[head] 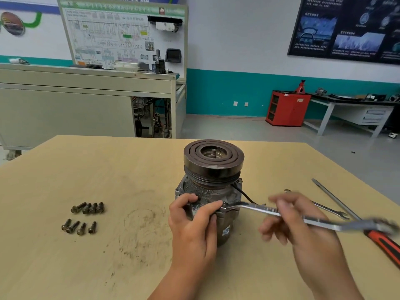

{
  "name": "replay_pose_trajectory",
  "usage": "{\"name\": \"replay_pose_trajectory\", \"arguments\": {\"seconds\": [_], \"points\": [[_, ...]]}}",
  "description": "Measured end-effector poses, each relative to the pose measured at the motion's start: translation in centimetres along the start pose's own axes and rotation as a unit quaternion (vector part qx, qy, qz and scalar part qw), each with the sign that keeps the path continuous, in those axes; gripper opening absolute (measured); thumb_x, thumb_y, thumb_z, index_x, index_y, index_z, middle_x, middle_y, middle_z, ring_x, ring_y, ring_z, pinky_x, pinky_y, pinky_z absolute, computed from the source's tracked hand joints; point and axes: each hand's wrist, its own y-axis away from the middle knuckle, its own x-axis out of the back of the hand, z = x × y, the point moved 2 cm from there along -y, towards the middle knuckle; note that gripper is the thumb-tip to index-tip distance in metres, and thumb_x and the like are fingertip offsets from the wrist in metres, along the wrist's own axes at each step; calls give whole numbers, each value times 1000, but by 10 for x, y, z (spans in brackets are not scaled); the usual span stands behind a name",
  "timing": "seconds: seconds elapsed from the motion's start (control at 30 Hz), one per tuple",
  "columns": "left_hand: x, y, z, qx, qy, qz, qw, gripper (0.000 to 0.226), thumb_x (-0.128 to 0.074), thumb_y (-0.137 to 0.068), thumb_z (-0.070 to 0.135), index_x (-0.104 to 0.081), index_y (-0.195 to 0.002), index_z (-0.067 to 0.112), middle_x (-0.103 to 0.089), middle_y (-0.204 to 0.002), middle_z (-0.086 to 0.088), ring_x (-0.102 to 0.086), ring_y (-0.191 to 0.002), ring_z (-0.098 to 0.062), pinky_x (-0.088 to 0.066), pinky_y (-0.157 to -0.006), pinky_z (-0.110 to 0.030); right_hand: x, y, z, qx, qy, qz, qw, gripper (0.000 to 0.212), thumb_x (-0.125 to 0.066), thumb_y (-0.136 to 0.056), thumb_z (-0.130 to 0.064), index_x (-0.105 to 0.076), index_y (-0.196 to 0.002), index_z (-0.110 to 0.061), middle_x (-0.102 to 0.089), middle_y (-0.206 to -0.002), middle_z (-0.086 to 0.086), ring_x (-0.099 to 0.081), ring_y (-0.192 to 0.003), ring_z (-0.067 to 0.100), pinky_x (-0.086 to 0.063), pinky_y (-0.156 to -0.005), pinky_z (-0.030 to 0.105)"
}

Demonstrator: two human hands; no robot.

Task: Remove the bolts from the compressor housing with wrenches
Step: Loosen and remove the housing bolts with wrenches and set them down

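The grey compressor (pixel 213 187) stands upright on the wooden table (pixel 65 267), its dark grooved pulley on top. My left hand (pixel 194 221) grips the housing's front left side, thumb and fingers curled round it. A silver wrench (pixel 259 210) sits with its head on a bolt (pixel 224 205) at the housing's front and runs out to the right. My right hand (pixel 296 221), blurred, holds the wrench's shaft with curled fingers. Several removed bolts (pixel 83 217) lie in two rows on the table at the left.
To the right lie a second silver wrench (pixel 331 210), a long metal bar (pixel 333 198) and a tool with a red and black handle (pixel 385 245). Behind the table stand a grey cabinet (pixel 86 105) and a red cabinet (pixel 287 108).
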Motion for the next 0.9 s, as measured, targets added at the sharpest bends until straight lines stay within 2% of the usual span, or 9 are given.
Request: {"name": "replay_pose_trajectory", "arguments": {"seconds": [0.1, 0.23, 0.33, 0.4, 0.47, 0.63, 0.77, 0.83, 0.9], "points": [[-1, -1, 2, -20, 0, 6, 1000, 27, -46, -87, 20, -59, -103, 38, -26, -116, 12, -35, -111, -10, -28, -102, -20, 0, -48, 24, -41, 22, 48, 998, 15, -56, -92, -16, -65, -81, -23, -48, -42, -6, -43, -41, 5, -36, -40, 15], [0, -1, 3, -20, -8, -5, 1000, 32, -44, -88, 19, -61, -105, 40, -26, -115, 11, -36, -110, -14, -24, -102, -13, 0, -75, 46, -133, 6, -47, 990, 28, -48, -96, -35, -64, -89, -14, -36, -41, -9, -32, -37, 6, -30, -44, 23], [0, 0, 2, -21, -10, -2, 1000, 40, -44, -89, 20, -52, -120, 44, -26, -115, 11, -37, -110, -15, -27, -105, -20, -4, -75, 38, -218, -195, -52, 955, 26, -51, -87, -36, -59, -79, -13, -31, -43, -8, -29, -37, 5, -31, -39, 17], [0, -1, 2, -3, 13, -4, 1000, 44, -45, -88, 23, -42, -127, 44, -26, -114, 15, -37, -111, -12, -37, -100, -36, 2, -59, 32, -195, -285, -34, 938, 25, -50, -81, -35, -57, -70, -14, -35, -44, -6, -33, -38, 5, -35, -38, 16], [1, -1, 1, 7, 26, -5, 1000, 47, -46, -87, 25, -37, -130, 41, -26, -114, 17, -35, -113, -3, -39, -97, -38, 8, -37, 27, -153, -303, -10, 940, 32, -46, -81, -34, -66, -65, -15, -48, -48, -1, -45, -42, 9, -41, -43, 15], [1, -1, 0, 12, 16, -7, 1000, 37, -46, -86, 25, -46, -123, 29, -26, -114, 16, -36, -109, -9, -46, -87, -49, 4, 16, 19, -20, -175, 43, 983, 32, -39, -87, -17, -70, -77, -15, -74, -75, 13, -72, -70, 23, -51, -53, 15], [1, -1, -1, 6, 1, -10, 1000, 33, -46, -86, 26, -51, -118, 33, -25, -114, 15, -37, -111, -14, -38, -97, -38, -13, 36, 18, 28, -80, 60, 995, 38, -58, -84, -49, -60, -92, -12, -75, -85, 8, -73, -82, 23, -54, -61, 18], [1, -1, 0, 5, -4, -9, 1000, 32, -46, -86, 26, -52, -116, 34, -25, -114, 15, -35, -110, -12, -36, -96, -34, -16, 41, 22, 30, -67, 62, 995, 22, -52, -80, -34, -65, -88, -18, -76, -83, 5, -73, -81, 23, -54, -59, 18], [1, -2, 0, 8, -7, -7, 1000, 30, -46, -85, 26, -53, -113, 34, -25, -114, 15, -35, -109, -10, -37, -94, -34, -20, 44, 22, 51, -20, 46, 997, 15, -55, -81, -38, -67, -90, -35, -76, -84, 0, -73, -81, 18, -54, -59, 18]]}}
